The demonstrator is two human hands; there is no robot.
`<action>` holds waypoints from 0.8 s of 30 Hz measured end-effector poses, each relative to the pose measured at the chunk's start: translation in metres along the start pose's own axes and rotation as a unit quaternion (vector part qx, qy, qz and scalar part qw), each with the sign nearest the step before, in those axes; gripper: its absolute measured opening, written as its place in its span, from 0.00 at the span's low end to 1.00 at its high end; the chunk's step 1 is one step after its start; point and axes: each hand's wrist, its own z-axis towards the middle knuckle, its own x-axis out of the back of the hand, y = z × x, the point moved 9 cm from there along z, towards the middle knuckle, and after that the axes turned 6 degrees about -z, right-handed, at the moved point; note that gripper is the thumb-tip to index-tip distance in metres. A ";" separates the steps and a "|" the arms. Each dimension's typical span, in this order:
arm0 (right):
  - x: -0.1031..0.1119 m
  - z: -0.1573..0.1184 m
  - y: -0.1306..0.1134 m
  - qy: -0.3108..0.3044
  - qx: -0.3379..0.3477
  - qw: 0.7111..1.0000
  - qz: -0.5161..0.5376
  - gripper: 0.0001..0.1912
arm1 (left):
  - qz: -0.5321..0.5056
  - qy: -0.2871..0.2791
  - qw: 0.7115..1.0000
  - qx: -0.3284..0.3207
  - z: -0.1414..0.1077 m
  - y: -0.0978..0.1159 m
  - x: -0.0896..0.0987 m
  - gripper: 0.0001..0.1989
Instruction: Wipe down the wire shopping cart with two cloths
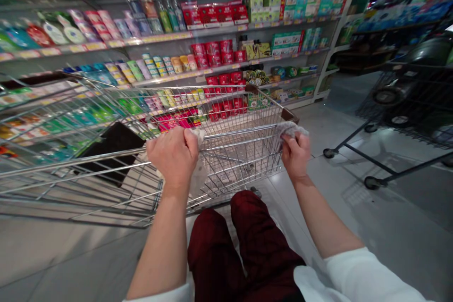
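Two wire shopping carts stand side by side in front of me, their rims meeting near my left hand. My left hand (174, 155) is closed over the metal rim of the left cart (88, 156); a pale cloth or bag shows just beside its fingers and hangs down below. At the right, my right hand (296, 153) grips a grey cloth (290, 129), which lies over the rim corner of the right cart (240, 130). A black panel (113, 153) sits inside the left cart.
Shelves (155, 38) of bottles, tubs and red boxes run behind the carts. Another cart (392, 167) with dark round objects stands at the right on the tiled floor (332, 207). My knees are just below the carts.
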 end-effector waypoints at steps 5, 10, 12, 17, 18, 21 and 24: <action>-0.022 -0.057 0.020 -0.076 -0.027 0.997 0.008 0.13 | -0.001 0.011 1.000 -0.003 -0.002 -0.001 0.002 0.15; -0.018 -0.059 0.026 -0.097 -0.070 0.991 0.057 0.12 | -0.005 0.014 1.000 -0.001 -0.003 -0.002 0.003 0.15; -0.011 -0.042 0.029 -0.081 -0.101 0.990 0.064 0.11 | -0.003 0.015 1.000 -0.004 -0.003 -0.001 0.003 0.15; -0.009 -0.017 0.039 -0.038 -0.182 0.979 0.086 0.09 | -0.004 0.022 1.000 -0.011 -0.004 0.000 0.005 0.15; -0.015 -0.019 0.040 -0.046 -0.183 0.977 0.095 0.09 | -0.004 0.025 1.000 -0.011 -0.004 0.000 0.006 0.15; -0.030 -0.034 0.037 -0.076 -0.155 0.978 0.119 0.07 | -0.005 0.026 1.000 -0.011 -0.005 0.000 0.006 0.15; -0.033 -0.043 0.035 -0.091 -0.131 0.979 0.127 0.08 | -0.016 0.024 1.000 -0.008 -0.005 -0.001 0.006 0.14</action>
